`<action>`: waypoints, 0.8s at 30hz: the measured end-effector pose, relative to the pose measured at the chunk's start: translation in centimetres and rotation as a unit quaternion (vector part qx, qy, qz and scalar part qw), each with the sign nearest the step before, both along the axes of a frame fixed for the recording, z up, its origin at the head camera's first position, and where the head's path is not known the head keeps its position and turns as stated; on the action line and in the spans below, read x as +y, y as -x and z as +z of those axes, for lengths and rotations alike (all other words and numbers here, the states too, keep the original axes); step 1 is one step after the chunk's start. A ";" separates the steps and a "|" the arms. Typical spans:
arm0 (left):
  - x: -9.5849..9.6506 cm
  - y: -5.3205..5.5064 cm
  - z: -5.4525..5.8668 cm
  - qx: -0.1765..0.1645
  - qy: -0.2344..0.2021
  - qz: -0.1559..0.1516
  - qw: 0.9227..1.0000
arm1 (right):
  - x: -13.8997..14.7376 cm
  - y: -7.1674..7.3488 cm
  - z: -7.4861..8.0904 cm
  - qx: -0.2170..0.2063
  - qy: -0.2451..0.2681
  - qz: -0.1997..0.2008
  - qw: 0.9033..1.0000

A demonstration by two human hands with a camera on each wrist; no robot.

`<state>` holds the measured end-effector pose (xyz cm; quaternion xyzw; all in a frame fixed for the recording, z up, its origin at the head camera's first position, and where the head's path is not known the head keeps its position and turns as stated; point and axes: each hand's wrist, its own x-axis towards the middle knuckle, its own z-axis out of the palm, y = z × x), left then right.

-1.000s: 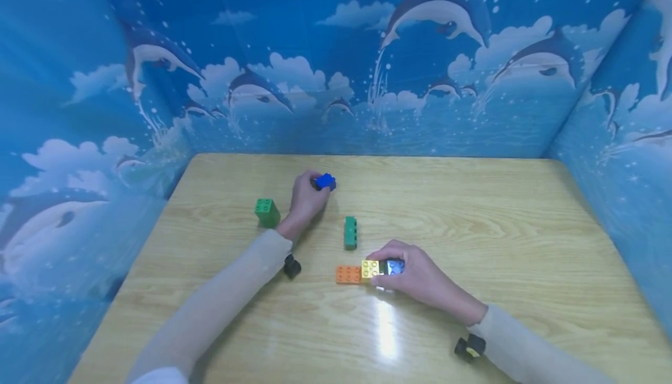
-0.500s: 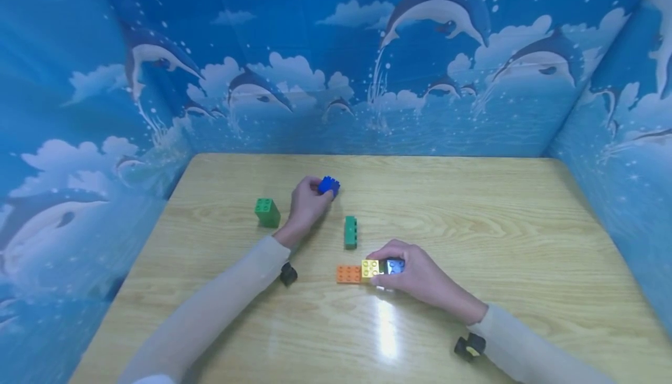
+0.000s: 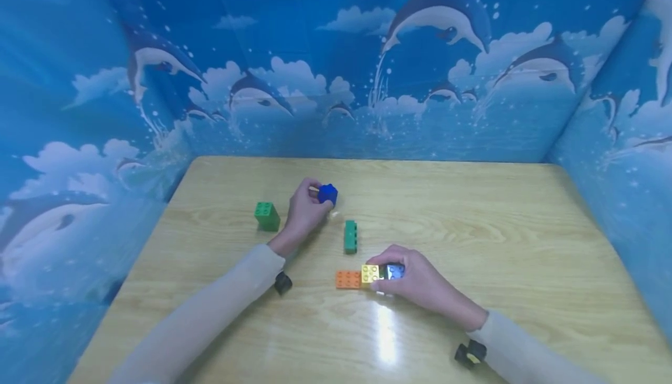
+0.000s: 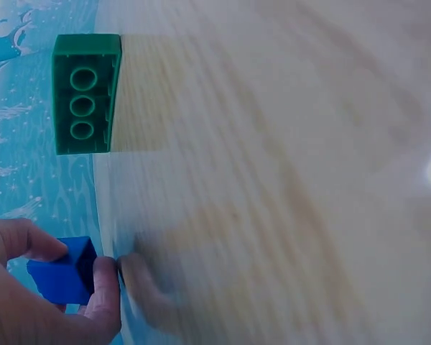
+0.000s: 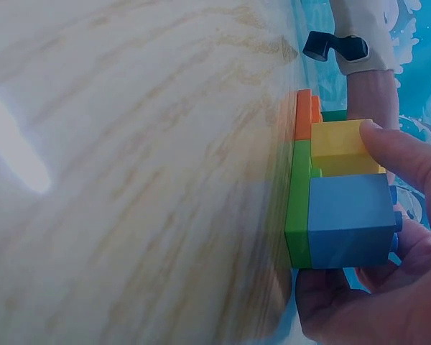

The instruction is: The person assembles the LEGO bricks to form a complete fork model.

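Over the far middle of the table, my left hand (image 3: 303,212) pinches a dark blue toy brick (image 3: 328,195) between thumb and fingers. The left wrist view shows that brick's smooth side and dark hollow (image 4: 63,273). Nearer, my right hand (image 3: 422,282) grips a small build of bricks, its thumb at the yellow brick (image 5: 341,147). A lighter blue brick (image 5: 348,223) sits beside the yellow one, both on a flat green brick (image 5: 298,205). A flat orange brick (image 3: 347,279) sticks out at the build's left end. My palm partly hides the build in the head view.
Between the hands a dark green brick (image 3: 350,237) lies on its side, its hollow underside showing in the left wrist view. A tall green block (image 3: 266,216) stands left of my left hand. A dolphin-print cloth (image 3: 336,80) walls the wooden table's (image 3: 499,215) back and sides.
My left hand has drawn slightly back toward me and turned the blue brick, so its face shows differently. The right hand holds the build in the same place.
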<state>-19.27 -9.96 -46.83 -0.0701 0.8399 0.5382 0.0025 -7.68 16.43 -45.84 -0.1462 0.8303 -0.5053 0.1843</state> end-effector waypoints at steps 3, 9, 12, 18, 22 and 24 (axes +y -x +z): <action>0.0 -0.5 0.2 -0.001 0.001 -0.003 1.000 | 0.0 -0.1 0.1 0.002 0.001 0.000 1.000; -0.1 -1.2 0.6 0.004 -0.020 -0.007 1.000 | 0.1 -0.1 0.0 0.006 0.005 0.000 1.000; -0.3 -1.5 0.8 0.011 -0.019 -0.015 1.000 | 0.1 0.0 -0.1 0.006 0.004 -0.002 1.000; -0.9 -2.3 1.0 0.043 -0.012 -0.049 0.998 | 0.2 0.0 -0.1 0.006 0.006 0.001 1.000; -1.2 -2.9 1.0 0.054 -0.004 -0.068 0.996 | 0.2 0.0 -0.2 0.006 0.004 0.004 1.000; -1.4 -3.2 1.1 0.052 -0.004 -0.077 0.996 | 0.3 0.0 -0.2 0.004 0.000 0.001 1.000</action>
